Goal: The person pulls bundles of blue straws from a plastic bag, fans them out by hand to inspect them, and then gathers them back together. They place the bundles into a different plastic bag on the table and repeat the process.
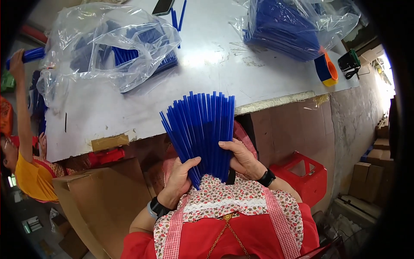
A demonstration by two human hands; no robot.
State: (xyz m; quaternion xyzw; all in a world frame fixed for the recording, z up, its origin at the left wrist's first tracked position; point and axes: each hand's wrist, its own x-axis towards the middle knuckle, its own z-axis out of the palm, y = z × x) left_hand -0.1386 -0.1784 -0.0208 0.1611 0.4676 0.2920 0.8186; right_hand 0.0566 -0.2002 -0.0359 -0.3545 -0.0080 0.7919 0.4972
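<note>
Head view shows both hands holding a fanned bundle of blue sticks [200, 131] above the lap, near the counter [215, 60] edge. The left hand [180, 179], at 7 o'clock of the fan, has its grip closed around the bundle's lower end. The right hand [242, 159], at 5 o'clock, presses its fingers flat against the sticks' right side. A clear bag of blue sticks [125, 47] lies on the counter at 11 o'clock.

Your hands, the left hand [180, 179] and right hand [242, 159], are sitting side by side, gripping a fan of rods [200, 127] between them. Beyond them the table [207, 64] is carrying one bag of rods [116, 47] ahead-left and another bag [286, 28] ahead-right. A cardboard box [103, 203] is standing left of your hands, a stool [304, 172] right.
</note>
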